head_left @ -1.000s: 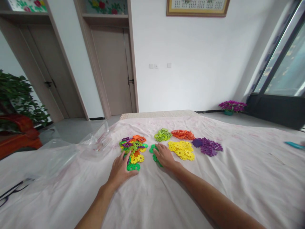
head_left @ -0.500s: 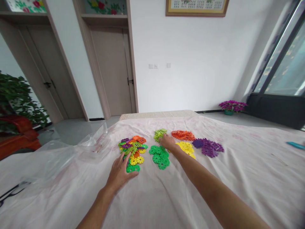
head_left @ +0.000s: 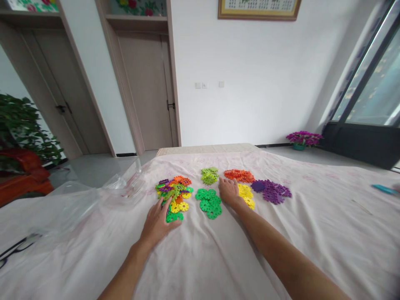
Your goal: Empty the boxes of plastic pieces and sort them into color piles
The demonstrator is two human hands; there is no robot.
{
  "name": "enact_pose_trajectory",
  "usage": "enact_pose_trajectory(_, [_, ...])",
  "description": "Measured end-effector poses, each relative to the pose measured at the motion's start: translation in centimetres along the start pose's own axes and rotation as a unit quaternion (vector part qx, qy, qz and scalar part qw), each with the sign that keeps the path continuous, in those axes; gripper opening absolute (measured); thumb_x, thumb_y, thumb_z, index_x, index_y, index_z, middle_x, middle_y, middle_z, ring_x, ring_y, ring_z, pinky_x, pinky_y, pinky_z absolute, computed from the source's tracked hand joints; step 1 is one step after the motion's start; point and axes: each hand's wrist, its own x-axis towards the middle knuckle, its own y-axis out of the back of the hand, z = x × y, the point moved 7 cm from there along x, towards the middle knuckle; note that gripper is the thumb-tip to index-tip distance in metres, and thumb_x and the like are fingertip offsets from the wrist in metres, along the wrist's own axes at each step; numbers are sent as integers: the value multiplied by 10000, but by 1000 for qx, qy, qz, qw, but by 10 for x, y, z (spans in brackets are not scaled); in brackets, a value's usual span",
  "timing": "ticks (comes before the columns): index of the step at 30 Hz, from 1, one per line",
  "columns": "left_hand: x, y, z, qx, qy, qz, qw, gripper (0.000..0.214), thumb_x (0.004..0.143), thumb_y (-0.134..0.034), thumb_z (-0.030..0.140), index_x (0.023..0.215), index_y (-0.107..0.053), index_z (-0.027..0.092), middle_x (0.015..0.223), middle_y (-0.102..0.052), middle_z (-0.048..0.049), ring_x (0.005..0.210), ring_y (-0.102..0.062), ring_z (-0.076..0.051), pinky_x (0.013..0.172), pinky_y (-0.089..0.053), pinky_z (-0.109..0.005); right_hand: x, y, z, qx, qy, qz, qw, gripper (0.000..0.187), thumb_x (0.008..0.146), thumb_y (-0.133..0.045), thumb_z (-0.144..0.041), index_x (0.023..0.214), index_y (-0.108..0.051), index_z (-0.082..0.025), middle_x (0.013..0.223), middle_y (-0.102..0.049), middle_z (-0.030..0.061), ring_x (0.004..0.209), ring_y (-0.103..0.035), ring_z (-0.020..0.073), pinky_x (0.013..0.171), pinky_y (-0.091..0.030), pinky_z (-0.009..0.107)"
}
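Observation:
My left hand (head_left: 158,221) lies open, fingers spread, at the near left edge of a mixed heap of flower-shaped plastic discs (head_left: 175,193). Its fingertips touch the heap. My right hand (head_left: 229,192) hovers between the green discs (head_left: 211,204) and the yellow discs (head_left: 245,192), fingers loosely bent and slightly apart. No disc shows in it, though its fingertips are partly hidden. Beyond it lies a pile of lime-green discs (head_left: 209,176). Orange-red discs (head_left: 239,176) and purple discs (head_left: 273,191) form separate piles to the right.
A pale cloth (head_left: 193,258) covers the table. Clear plastic packaging (head_left: 123,189) lies at the left, with black-framed glasses (head_left: 18,250) nearer me. At the right are a thin stick (head_left: 361,206) and a blue object (head_left: 384,189). A red wooden chair (head_left: 26,175) stands at far left.
My right hand has drawn back from the lime-green pile, toward me and slightly right, and that pile is now fully visible. My left hand has stayed at the mixed heap.

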Motion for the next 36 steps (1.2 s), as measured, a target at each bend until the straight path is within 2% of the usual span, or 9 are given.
enact_pose_trajectory(4, [0,-1,3,10,4,3,1000,887,777,-593,637,1508,-330,207,1558,-305,-186,1406,-341,-346,1118,-286,-482,-9,19,-18,18,28,44,998,348,971,-406,-275,1245,-605,-199,1228,-643,119,1195,-500,269,1116,-144,459])
enact_pose_trajectory(10, [2,-1,9,4,14,26,1000,811,817,-561,612,1484,-372,191,1543,-347,-181,1412,-342,-329,1125,-288,-467,-57,41,-103,116,206,47,971,271,977,-450,-323,1096,-685,-266,1097,-688,52,1123,-510,220,1104,-200,397])
enact_pose_trajectory(14, [3,4,14,-40,-15,39,998,773,844,-533,606,1470,-381,180,1522,-402,-148,1406,-367,-294,1143,-293,-440,-81,36,-147,109,283,25,953,278,951,-514,-434,1069,-686,-251,1066,-685,53,1115,-498,230,1105,-209,415])
enact_pose_trajectory(18, [2,15,11,-117,-10,75,990,571,954,-365,518,1409,-454,183,1441,-509,-110,1359,-440,-224,1142,-323,-394,-84,26,-157,77,287,19,955,255,959,-515,-394,966,-707,-226,1018,-683,63,1064,-518,230,1088,-241,404])
enact_pose_trajectory(22, [-1,28,-7,-189,65,134,971,504,976,-302,460,1299,-550,162,1321,-601,-109,1248,-539,-209,1078,-405,-363,-82,25,-146,92,276,32,956,292,988,-457,-324,893,-714,-226,941,-694,56,998,-546,210,1025,-302,360])
enact_pose_trajectory(27, [-7,38,-28,-139,151,144,968,386,927,-396,361,1211,-609,208,1256,-645,-82,1165,-591,-236,1003,-447,-367,-66,32,-104,160,162,58,972,322,994,-423,-337,1199,-657,-253,1079,-708,63,1039,-574,210,943,-367,309])
enact_pose_trajectory(29, [-7,41,-30,-89,159,131,974,381,917,-403,338,1212,-611,215,1252,-647,-83,1156,-596,-244,987,-448,-367,-57,37,-78,169,102,84,977,366,1000,-381,-305,1280,-607,-238,1167,-689,58,1058,-581,203,945,-373,298])
enact_pose_trajectory(32, [-8,40,-31,-14,156,110,982,384,907,-422,323,1214,-616,198,1224,-660,-97,1118,-610,-249,959,-451,-357,-43,39,-35,146,27,100,984,386,999,-344,-291,1251,-629,-223,1175,-690,57,1064,-581,207,940,-373,302])
enact_pose_trajectory(36, [-6,35,-26,52,108,97,988,363,916,-399,287,1165,-653,207,1194,-671,-85,1094,-610,-237,965,-434,-349,-35,39,16,107,-62,114,986,390,988,-346,-301,1201,-667,-236,1151,-695,64,1086,-558,237,941,-351,341])
